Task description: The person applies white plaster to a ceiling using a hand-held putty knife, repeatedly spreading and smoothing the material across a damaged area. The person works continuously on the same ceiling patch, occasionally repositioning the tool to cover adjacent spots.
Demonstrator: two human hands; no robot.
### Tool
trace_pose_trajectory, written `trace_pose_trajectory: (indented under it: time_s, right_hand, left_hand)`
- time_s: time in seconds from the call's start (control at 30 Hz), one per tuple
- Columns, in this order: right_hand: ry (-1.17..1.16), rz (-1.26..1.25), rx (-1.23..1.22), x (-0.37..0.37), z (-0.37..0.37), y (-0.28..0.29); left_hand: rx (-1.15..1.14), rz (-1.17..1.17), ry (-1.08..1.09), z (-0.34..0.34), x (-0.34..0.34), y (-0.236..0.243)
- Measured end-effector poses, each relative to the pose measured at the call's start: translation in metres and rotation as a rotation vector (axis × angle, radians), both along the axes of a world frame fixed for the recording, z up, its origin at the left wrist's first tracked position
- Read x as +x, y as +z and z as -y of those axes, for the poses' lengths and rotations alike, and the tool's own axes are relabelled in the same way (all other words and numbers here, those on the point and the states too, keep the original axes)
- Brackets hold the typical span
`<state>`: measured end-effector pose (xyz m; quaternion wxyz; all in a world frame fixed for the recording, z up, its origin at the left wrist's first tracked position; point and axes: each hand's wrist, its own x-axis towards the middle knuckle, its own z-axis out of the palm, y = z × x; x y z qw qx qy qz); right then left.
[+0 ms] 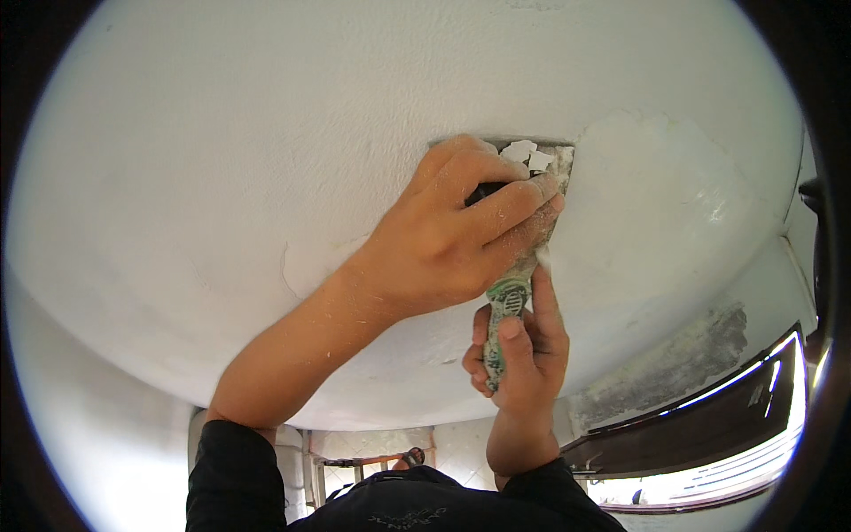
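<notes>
My right hand (529, 350) is closed round the worn green handle of a putty knife (509, 297). Its wide, dirty blade lies with its far edge against a white painted surface (292, 115). White paint flakes (521, 152) rest on the blade near that edge. Over the blade, my left hand (461, 208) has its fingers bent round a black object (483, 192), mostly hidden, so I cannot tell its kind. Fine white dust coats the left hand's fingers. To the right of the blade is a smoother patch with a ragged border (656, 186).
A thin crack (285, 270) runs in the surface left of my forearm. At lower right are a bare grey patch (674, 368) and a dark-framed window (700, 430). Below stands an orange-brown frame, perhaps a ladder (359, 463).
</notes>
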<state>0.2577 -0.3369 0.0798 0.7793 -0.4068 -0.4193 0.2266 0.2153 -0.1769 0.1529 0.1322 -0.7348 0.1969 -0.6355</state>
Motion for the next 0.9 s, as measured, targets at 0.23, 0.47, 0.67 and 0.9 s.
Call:
trace_pose_trajectory:
  time_s: [0.23,0.47,0.67,0.9]
  right_hand:
    - [-0.086,0.026,-0.120,0.001,0.029,-0.005]
    - [-0.187,0.141,-0.054,0.022,0.023,-0.002]
    - [-0.217,0.190,-0.096,0.032,0.029,0.013]
    - [-0.241,0.187,-0.073,0.026,0.020,0.013]
  left_hand:
    - [-0.074,0.019,-0.021,0.018,0.008,-0.027]
    - [-0.091,0.085,-0.021,0.016,0.027,-0.022]
    - [-0.115,0.107,-0.003,0.018,0.028,-0.016]
    - [-0.097,0.091,-0.025,0.013,0.022,-0.011]
